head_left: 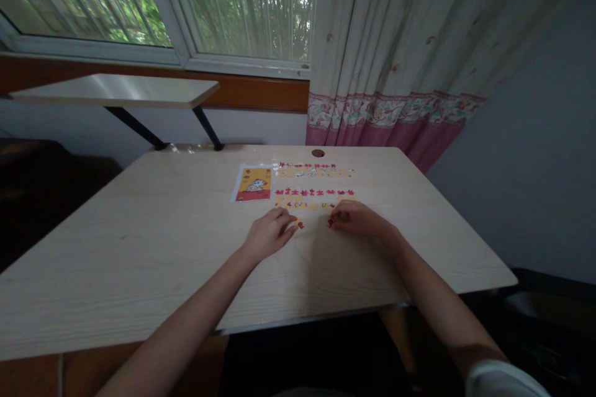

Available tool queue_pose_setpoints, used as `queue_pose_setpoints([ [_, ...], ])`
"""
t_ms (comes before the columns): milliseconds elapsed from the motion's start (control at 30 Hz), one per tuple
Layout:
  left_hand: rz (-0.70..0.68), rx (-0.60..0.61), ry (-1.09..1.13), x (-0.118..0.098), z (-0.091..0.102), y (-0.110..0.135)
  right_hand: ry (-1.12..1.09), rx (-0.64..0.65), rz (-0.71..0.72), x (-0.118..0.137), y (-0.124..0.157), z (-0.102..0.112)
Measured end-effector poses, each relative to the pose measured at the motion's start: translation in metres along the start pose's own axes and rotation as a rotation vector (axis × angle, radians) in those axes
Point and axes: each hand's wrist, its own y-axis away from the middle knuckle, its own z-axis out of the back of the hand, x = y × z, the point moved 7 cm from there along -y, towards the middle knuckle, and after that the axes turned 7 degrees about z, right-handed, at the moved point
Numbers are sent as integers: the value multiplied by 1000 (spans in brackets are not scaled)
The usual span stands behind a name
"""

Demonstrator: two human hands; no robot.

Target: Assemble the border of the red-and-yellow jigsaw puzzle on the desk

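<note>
My left hand [271, 234] rests low over the table with thumb and forefinger closed at the edge of a small yellow and dark red puzzle piece [300, 224]. A short way to the right, my right hand [361, 218] pinches another dark red puzzle piece [331, 222] at its fingertips. The two pieces are apart, with bare wood between them. Beyond my hands lie rows of loose pieces: a row of pinkish-red pieces [313, 192], yellowish pieces [314, 206] partly hidden by my right hand, and farther rows [316, 170]. Left of them lies a picture sheet [254, 184] showing a white animal on yellow and red.
The pale wooden table [162, 248] has a round cable hole [318, 153] near its back edge. A raised shelf [116, 90] on black supports stands at the back left. Behind are a window [246, 6] and a patterned curtain [386, 56]; a wall [535, 167] is on the right.
</note>
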Motion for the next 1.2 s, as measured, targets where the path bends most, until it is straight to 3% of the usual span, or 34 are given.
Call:
queue_pose_setpoints([
  [867, -4, -12, 34, 0, 2, 1, 17, -8, -15, -4, -1, -2],
  [1000, 54, -61, 49, 13, 9, 1, 57, -65, -67, -20, 2, 8],
  [1200, 235, -153, 23, 48, 22, 0, 165, -179, -215, -49, 19, 38],
])
